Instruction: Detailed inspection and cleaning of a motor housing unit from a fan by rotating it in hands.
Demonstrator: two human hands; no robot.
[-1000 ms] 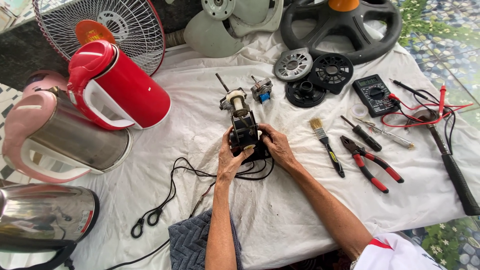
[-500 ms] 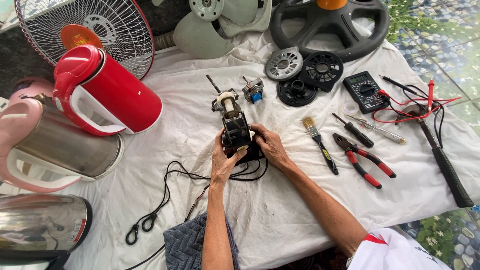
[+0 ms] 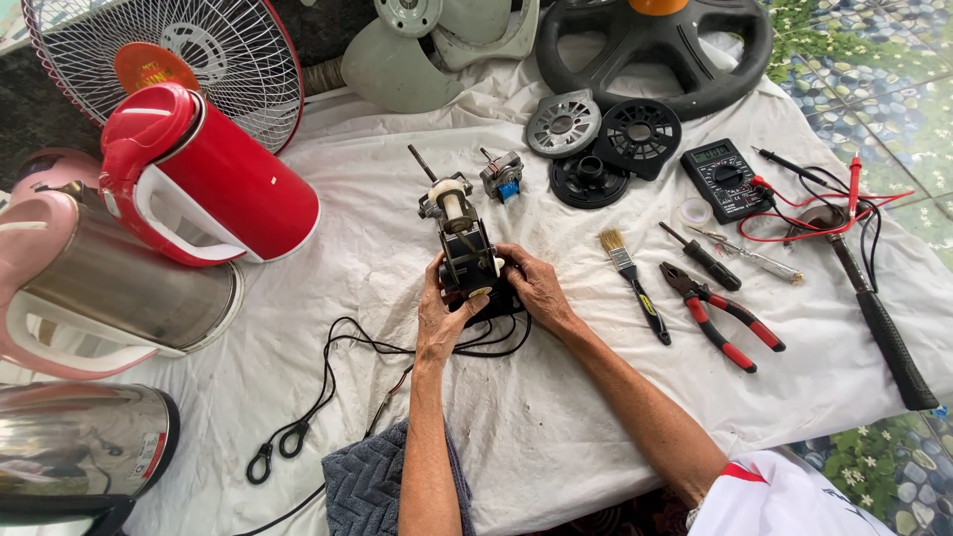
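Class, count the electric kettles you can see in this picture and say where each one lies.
3, all left of the white cloth: red kettle nearest the fan, pink-and-steel kettle below it, steel kettle at the bottom-left corner. More may lie beyond the frame.

Our two hands cover the lower half of the fan motor, so we cannot see where its black wires join. At the left edge the pink kettle and steel kettle are cut off; the upper edge crops the fan grille and black base ring
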